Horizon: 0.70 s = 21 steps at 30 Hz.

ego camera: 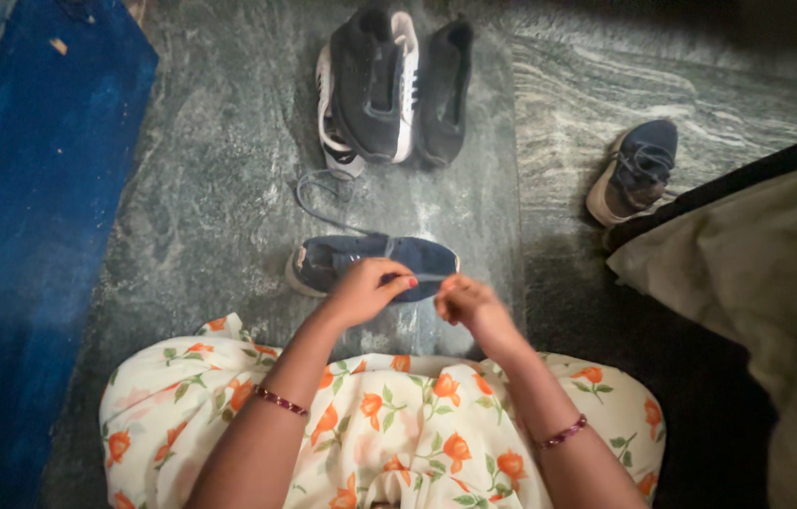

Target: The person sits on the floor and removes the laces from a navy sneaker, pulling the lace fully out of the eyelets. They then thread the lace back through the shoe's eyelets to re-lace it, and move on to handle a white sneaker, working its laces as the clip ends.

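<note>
Between both hands, dark blue shoe (375, 261)

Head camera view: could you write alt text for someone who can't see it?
Two hands, left and right, pull a lace taut over a dark blue shoe on a grey stone floor. Black shoes lie beyond, another blue shoe at right.

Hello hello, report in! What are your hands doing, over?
Left hand and right hand both pinch the lace over the navy shoe. Black shoes lie beyond, apart. Nothing blocking.
</note>
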Available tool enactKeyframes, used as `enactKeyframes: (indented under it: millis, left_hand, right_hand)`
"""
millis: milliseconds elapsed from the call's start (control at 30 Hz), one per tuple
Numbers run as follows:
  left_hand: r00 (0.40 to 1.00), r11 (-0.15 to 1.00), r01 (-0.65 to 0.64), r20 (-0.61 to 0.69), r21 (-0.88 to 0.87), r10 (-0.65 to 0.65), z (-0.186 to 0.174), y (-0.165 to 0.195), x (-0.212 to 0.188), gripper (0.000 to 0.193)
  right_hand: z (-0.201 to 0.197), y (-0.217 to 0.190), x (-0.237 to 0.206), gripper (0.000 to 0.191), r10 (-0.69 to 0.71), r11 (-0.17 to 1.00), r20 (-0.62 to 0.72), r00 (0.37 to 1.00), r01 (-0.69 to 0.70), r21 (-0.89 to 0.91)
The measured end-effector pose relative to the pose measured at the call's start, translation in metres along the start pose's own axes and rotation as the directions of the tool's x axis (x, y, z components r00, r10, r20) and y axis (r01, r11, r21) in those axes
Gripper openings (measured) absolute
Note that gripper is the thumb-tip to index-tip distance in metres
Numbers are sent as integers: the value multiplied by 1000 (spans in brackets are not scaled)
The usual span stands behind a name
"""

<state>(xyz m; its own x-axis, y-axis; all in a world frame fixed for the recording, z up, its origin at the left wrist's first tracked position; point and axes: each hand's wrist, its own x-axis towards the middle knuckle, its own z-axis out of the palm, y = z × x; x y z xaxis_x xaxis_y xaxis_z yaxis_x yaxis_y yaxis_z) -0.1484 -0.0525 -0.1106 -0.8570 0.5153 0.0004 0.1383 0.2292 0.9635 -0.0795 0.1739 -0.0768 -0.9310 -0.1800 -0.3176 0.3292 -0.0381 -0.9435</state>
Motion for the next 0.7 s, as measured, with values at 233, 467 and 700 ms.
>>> enactKeyframes:
  millis: [233,467,700]
  left_hand:
    - [995,987,-50,93,155,36,19,9,-9,25]
    - [966,943,-251,-5,220,258,4,14,-10,21]
    - [991,990,-132,17,-51,133,5,-6,-4,31]
  right_hand:
    - [-4,-17,3,16,-43,830,-251,967,174,530]
    - [23,8,5,29,-483,581,-56,874,272,-767]
    - [6,11,-3,33,134,987,251,959,-152,55]
